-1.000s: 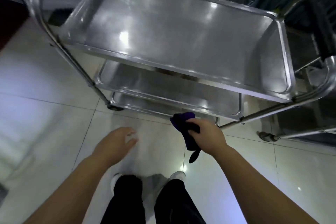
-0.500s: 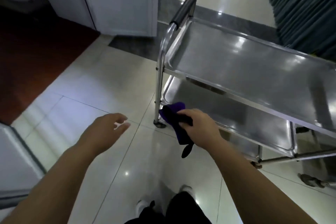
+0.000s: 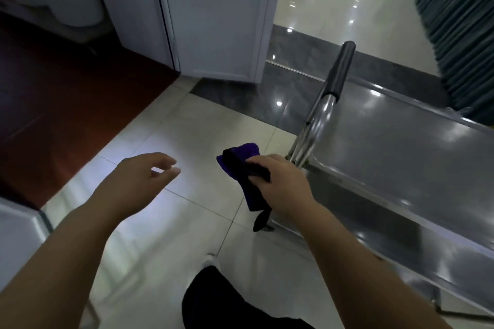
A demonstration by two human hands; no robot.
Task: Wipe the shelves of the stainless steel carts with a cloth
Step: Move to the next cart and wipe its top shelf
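Note:
A stainless steel cart (image 3: 417,157) fills the right side, its top shelf bare and shiny, with a black-gripped handle (image 3: 342,69) at its left end. My right hand (image 3: 283,187) is shut on a dark purple cloth (image 3: 242,165), held in the air just left of the cart's near left corner post. A lower shelf shows under my right wrist. My left hand (image 3: 136,181) hovers over the floor tiles to the left, fingers apart and holding nothing.
Glossy pale floor tiles (image 3: 165,235) lie below my hands. A white door or panel (image 3: 222,16) stands ahead, with dark red flooring (image 3: 61,99) at left. Teal pleated fabric (image 3: 462,35) runs along the far right. My dark trouser leg (image 3: 222,304) is at the bottom.
My view has swung left, so the cart has slid from the centre to the right edge. Both hands keep their pose, the right one still gripping the cloth.

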